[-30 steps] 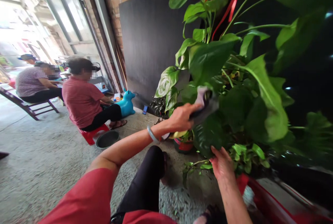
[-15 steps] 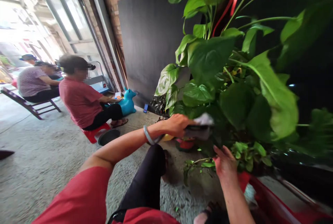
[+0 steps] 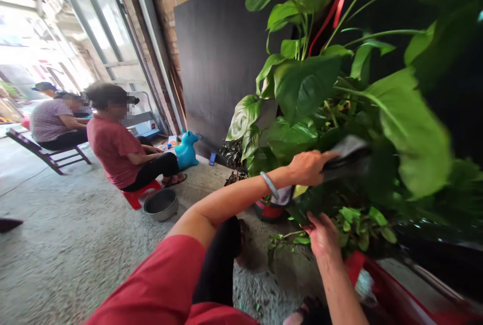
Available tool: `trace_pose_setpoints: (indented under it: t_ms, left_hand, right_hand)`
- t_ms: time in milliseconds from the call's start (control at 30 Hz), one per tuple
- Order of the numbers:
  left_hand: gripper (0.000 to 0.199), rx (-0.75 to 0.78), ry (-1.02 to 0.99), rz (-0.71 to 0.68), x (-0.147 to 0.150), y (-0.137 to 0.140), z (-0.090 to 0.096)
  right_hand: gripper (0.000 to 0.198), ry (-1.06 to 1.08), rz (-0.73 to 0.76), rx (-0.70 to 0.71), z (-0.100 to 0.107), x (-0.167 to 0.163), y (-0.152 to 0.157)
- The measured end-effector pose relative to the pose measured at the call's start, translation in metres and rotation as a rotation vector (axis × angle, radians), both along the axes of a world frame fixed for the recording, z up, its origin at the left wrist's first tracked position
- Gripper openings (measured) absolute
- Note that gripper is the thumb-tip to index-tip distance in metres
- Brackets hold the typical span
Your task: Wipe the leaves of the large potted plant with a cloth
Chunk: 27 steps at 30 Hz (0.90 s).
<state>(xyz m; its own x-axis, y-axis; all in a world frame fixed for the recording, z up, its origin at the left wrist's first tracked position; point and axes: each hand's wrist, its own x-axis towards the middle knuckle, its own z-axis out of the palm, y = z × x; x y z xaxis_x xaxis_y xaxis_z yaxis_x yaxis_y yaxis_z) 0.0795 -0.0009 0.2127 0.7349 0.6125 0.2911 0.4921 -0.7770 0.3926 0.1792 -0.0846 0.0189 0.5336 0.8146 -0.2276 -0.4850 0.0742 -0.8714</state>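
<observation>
My left hand (image 3: 308, 166), with a pale bangle on the wrist, is closed on a grey cloth (image 3: 351, 153). The cloth is smeared by motion and lies among the dark lower leaves of a tall broad-leaved plant (image 3: 307, 86). Just below it, my right hand (image 3: 322, 234) pinches the lower edge of a dark green leaf (image 3: 311, 201) between thumb and fingers. Part of that leaf is hidden behind my left hand and forearm. A large light green leaf (image 3: 413, 134) hangs to the right of the cloth.
A red-rimmed pot (image 3: 269, 213) stands under the plant. At left, a person (image 3: 115, 139) sits on a red stool (image 3: 132, 199) beside a grey basin (image 3: 161, 205). A blue animal toy (image 3: 186, 151) and a phone (image 3: 212, 159) are near the black panel (image 3: 226, 58).
My left hand has swept to the right with the cloth, across the leaves. My right hand has stayed nearly in place at the leaf's edge.
</observation>
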Motion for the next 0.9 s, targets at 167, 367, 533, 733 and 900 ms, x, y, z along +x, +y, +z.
trace_pose_setpoints:
  t_ms: [167, 367, 533, 733, 900]
  left_hand:
    - [0.068, -0.201, 0.319, -0.181, -0.036, -0.005, -0.037]
    - [0.07, -0.39, 0.225, -0.06, -0.114, -0.003, -0.053]
    - [0.069, -0.406, 0.221, 0.048, -0.161, 0.003, -0.047]
    - [0.073, -0.026, -0.243, 0.252, -0.169, 0.016, -0.015]
    - [0.075, -0.003, 0.148, 0.413, -0.16, 0.02, -0.054]
  right_hand:
    - [0.039, 0.026, -0.006, -0.022, -0.008, 0.005, 0.002]
    - [0.041, 0.044, 0.01, -0.015, -0.009, 0.003, 0.0]
    - [0.049, 0.05, -0.029, -0.01, 0.001, 0.006, -0.007]
    - [0.046, 0.037, -0.067, 0.007, 0.016, 0.009, -0.012]
    - [0.05, 0.04, -0.089, -0.039, 0.02, 0.008, -0.018]
